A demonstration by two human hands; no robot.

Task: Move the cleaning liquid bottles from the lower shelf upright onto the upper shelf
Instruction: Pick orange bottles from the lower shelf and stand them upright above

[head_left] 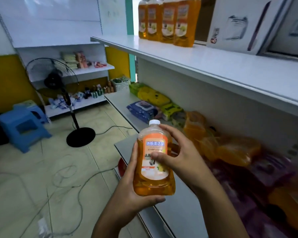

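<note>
Bottle (153, 160) of orange liquid, white-capped, upright, gripped by both hands.

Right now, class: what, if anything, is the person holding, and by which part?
An orange cleaning liquid bottle, upright. The left hand cups its base and left side; the right hand grips its upper right side, thumb on the label.

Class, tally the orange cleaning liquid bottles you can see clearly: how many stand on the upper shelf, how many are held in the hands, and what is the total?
Bottles standing on the upper shelf: 4
Bottle held by left hand and right hand: 1
Total: 5
More orange bottles lie blurred on the lower shelf; uncountable.
</note>
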